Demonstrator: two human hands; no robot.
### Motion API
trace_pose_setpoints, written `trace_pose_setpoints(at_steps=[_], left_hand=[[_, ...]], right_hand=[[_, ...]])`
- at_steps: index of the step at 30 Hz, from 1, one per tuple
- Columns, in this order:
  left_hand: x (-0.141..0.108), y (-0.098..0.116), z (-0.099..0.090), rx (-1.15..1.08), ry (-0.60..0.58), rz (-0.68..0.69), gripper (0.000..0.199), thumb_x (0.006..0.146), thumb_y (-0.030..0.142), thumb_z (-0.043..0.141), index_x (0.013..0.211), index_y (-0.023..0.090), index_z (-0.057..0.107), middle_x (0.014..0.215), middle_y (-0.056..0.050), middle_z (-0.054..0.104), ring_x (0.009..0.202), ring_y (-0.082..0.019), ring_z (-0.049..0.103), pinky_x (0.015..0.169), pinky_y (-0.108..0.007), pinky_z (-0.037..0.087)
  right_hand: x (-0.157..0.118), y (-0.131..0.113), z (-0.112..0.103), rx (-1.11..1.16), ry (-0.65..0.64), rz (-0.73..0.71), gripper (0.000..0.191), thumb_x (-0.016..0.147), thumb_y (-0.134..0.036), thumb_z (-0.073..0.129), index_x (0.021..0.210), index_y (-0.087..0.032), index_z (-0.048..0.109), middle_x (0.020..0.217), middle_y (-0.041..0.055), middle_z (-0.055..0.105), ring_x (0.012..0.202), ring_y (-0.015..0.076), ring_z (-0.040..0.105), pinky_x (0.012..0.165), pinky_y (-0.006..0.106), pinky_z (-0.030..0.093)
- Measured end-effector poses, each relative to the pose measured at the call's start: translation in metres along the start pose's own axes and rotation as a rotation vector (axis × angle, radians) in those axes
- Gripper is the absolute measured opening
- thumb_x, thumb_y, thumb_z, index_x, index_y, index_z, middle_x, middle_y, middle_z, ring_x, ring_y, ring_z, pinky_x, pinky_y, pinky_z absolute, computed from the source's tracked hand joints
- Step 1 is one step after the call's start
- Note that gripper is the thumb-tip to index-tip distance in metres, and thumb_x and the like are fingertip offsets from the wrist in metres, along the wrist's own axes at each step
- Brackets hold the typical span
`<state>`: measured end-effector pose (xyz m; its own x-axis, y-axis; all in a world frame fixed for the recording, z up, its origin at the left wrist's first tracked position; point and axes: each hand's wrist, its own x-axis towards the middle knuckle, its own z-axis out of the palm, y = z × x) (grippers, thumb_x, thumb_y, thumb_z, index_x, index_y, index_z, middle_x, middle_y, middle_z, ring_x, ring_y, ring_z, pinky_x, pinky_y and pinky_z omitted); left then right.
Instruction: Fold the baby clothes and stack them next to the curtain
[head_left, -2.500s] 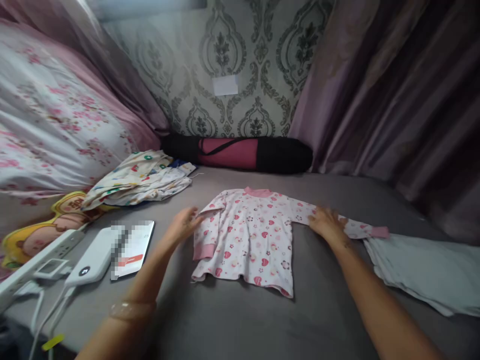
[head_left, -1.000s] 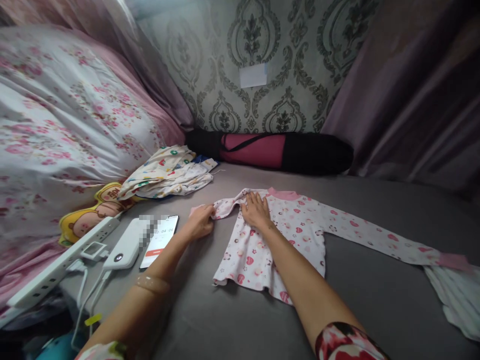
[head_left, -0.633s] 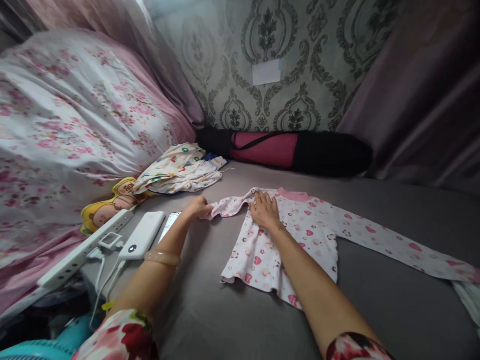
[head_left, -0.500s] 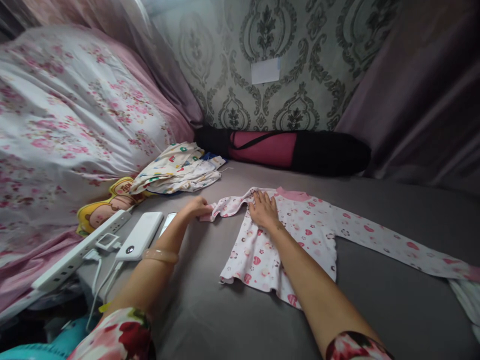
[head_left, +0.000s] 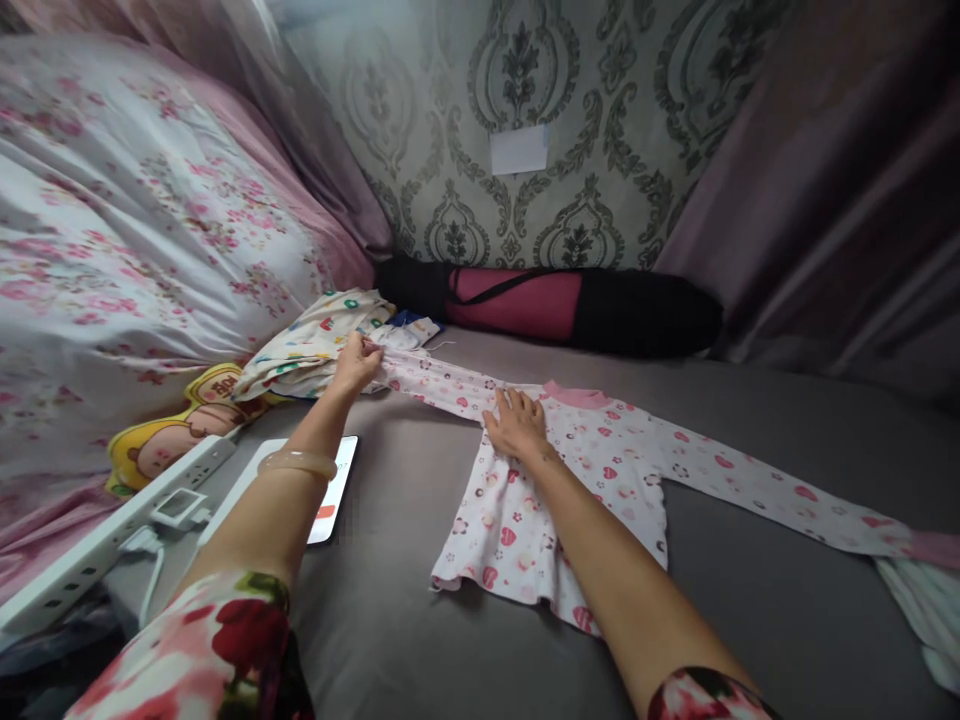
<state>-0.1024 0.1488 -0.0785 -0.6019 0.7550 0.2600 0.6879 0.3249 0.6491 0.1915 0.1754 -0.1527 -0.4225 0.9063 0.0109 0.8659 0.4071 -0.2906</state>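
Observation:
A child's long-sleeved shirt [head_left: 600, 470], white with pink hearts and a pink collar, is spread on the grey sheet. My left hand [head_left: 357, 364] pinches the cuff end of its left-hand sleeve, which is stretched out taut and lifted a little from the bed. With fingers spread, my right hand [head_left: 516, 424] lies flat on the shirt near that sleeve's shoulder. The other sleeve extends to the right, its pink cuff at the picture's edge beside some pale cloth [head_left: 922, 610].
Crumpled patterned clothes [head_left: 307, 345] lie behind my left hand. A lit phone [head_left: 341, 490], a white power strip [head_left: 112, 530] and a yellow cartoon cushion [head_left: 172, 440] are on the left. A long black and maroon bag [head_left: 525, 303] rests along the wall.
My left hand has moved up and left with the cuff, and the bunched sleeve is now drawn straight. My right hand stays on the shoulder. The view has shifted slightly.

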Motion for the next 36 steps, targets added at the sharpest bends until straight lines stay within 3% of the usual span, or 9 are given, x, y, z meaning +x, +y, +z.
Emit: trace_pose_setpoints(at_steps=[4,10,17,21,24,26,29,33,36], left_hand=[[0.008,-0.011,0.017,0.229,-0.021,0.02,0.026,0.084,0.028,0.05,0.108,0.019,0.053,0.099,-0.009,0.064,0.098,-0.025,0.06,0.084,-0.035,0.046],[0.0,-0.013,0.032,0.484,-0.084,0.011,0.028,0.091,0.03,0.039,0.115,0.019,0.05,0.115,-0.015,0.061,0.106,-0.03,0.059,0.082,-0.039,0.047],[-0.009,-0.012,0.048,0.701,-0.148,0.041,0.034,0.094,0.023,0.029,0.118,0.013,0.051,0.118,-0.02,0.056,0.103,-0.031,0.06,0.076,-0.038,0.048],[-0.01,0.001,0.054,0.79,-0.016,0.063,0.035,0.09,0.01,0.03,0.115,0.007,0.054,0.119,-0.023,0.055,0.11,-0.033,0.055,0.085,-0.041,0.044],[-0.018,0.021,0.062,0.751,0.078,0.234,0.032,0.089,0.013,0.037,0.114,0.007,0.056,0.123,-0.023,0.054,0.115,-0.035,0.05,0.091,-0.045,0.04],[-0.032,0.036,0.076,0.627,-0.017,0.408,0.03,0.091,0.019,0.038,0.112,0.012,0.058,0.12,-0.018,0.058,0.113,-0.032,0.052,0.093,-0.044,0.04],[-0.06,0.052,0.105,0.377,-0.343,0.583,0.032,0.093,0.025,0.038,0.116,0.018,0.058,0.114,-0.011,0.065,0.108,-0.023,0.058,0.094,-0.034,0.042],[-0.084,0.053,0.136,0.315,-0.464,0.571,0.044,0.098,0.033,0.027,0.134,0.017,0.047,0.142,-0.01,0.049,0.133,-0.022,0.042,0.11,-0.039,0.031],[-0.082,0.042,0.135,0.407,-0.533,0.543,0.053,0.099,0.04,0.022,0.145,0.018,0.036,0.154,-0.009,0.033,0.144,-0.025,0.023,0.115,-0.045,0.02]], right_hand=[[0.005,-0.006,-0.009,-0.03,0.0,0.03,0.065,0.091,-0.056,0.036,0.148,-0.025,0.034,0.144,0.0115,0.041,0.126,0.0311,0.035,0.103,0.046,0.024],[0.014,-0.006,-0.014,-0.069,0.012,0.011,0.069,0.087,-0.067,0.036,0.142,-0.026,0.044,0.134,0.0144,0.046,0.118,0.0333,0.04,0.098,0.049,0.026],[0.01,0.002,0.0,-0.062,0.071,-0.063,0.064,0.091,-0.06,0.031,0.145,-0.024,0.038,0.153,0.0086,0.029,0.129,0.0331,0.029,0.105,0.053,0.017],[0.015,0.0,-0.004,-0.085,0.018,-0.053,0.068,0.09,-0.063,0.029,0.145,-0.024,0.037,0.151,0.0092,0.034,0.126,0.0342,0.033,0.102,0.054,0.022],[0.022,-0.005,-0.014,-0.109,-0.063,-0.028,0.072,0.087,-0.066,0.031,0.145,-0.023,0.038,0.147,0.0112,0.038,0.124,0.0354,0.035,0.1,0.053,0.026],[0.027,-0.008,-0.02,-0.128,-0.132,-0.004,0.075,0.085,-0.068,0.035,0.145,-0.023,0.038,0.147,0.0114,0.037,0.126,0.0367,0.033,0.1,0.053,0.026],[0.03,-0.007,-0.025,-0.147,-0.184,0.011,0.077,0.082,-0.068,0.039,0.146,-0.026,0.036,0.148,0.0104,0.035,0.129,0.0377,0.031,0.101,0.054,0.025],[0.031,-0.002,-0.025,-0.136,-0.192,0.0,0.077,0.079,-0.07,0.038,0.147,-0.032,0.034,0.148,0.0079,0.035,0.128,0.0368,0.033,0.1,0.054,0.026],[0.03,0.003,-0.022,-0.118,-0.193,-0.003,0.081,0.078,-0.075,0.036,0.147,-0.034,0.032,0.15,0.0069,0.032,0.129,0.0368,0.031,0.101,0.054,0.025]])
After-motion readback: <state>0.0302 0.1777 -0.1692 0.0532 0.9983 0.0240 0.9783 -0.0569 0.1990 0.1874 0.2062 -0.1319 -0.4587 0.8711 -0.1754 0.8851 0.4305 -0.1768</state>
